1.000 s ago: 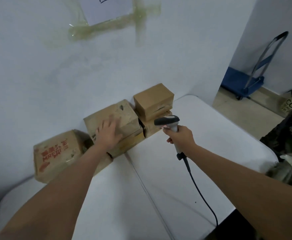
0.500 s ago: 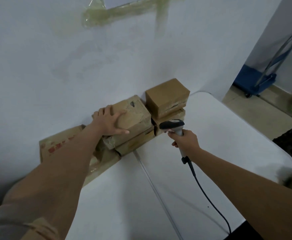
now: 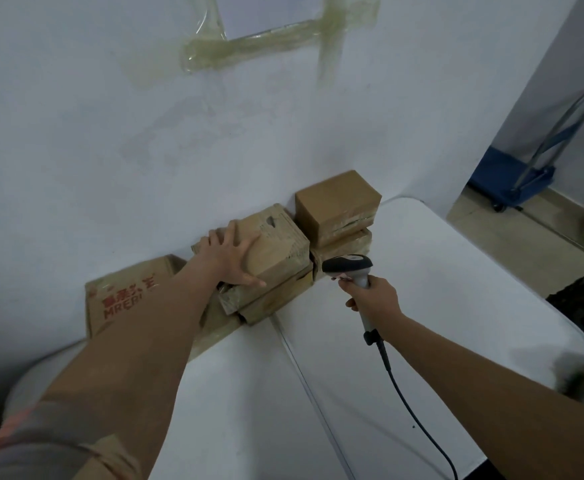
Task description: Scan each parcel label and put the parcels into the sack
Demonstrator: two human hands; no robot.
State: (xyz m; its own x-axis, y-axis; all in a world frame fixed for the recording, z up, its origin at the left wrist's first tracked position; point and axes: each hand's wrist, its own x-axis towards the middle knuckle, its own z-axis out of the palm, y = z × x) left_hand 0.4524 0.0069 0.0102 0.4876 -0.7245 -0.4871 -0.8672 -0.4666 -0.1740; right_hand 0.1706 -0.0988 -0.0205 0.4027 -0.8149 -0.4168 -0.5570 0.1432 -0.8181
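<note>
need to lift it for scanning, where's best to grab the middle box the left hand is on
Grip the middle box across its top, thumb on the front face and fingers over the back-left edge, coming from above and the left, much as the left hand lies now. It sits tilted on a stack, its right side tight against the neighbouring box, so front and left are the reachable sides.

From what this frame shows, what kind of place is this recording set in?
Probably a small parcel sorting room: taped cardboard parcels stacked on a white folding table against a bare wall, a corded barcode scanner in the right hand, and a blue hand trolley nearby.
</note>
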